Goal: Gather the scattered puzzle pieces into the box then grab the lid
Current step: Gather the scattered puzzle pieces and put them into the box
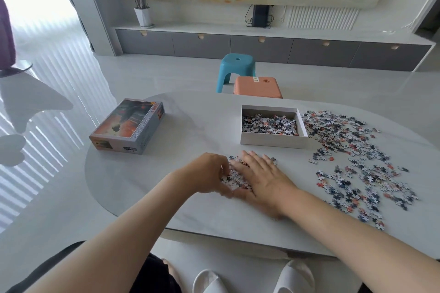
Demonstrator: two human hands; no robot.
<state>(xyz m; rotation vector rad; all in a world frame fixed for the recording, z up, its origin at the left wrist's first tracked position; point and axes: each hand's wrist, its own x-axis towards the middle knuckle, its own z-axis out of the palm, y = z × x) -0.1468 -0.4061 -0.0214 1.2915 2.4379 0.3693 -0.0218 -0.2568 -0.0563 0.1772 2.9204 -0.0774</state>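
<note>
A small heap of puzzle pieces (232, 179) lies on the table between my hands. My left hand (207, 172) cups its left side with curled fingers touching the pieces. My right hand (259, 178) lies flat with straight fingers pressed on the heap's right side. The white open box (273, 141), partly filled with pieces, stands beyond my hands. Many scattered pieces (352, 154) cover the table to the right of the box. The printed lid (129, 125) rests face up at the table's far left.
The pale oval table (171, 173) has its near edge just above my knees and white slippers. An orange stool (258, 87) and a blue stool (235, 68) stand behind the table's far edge.
</note>
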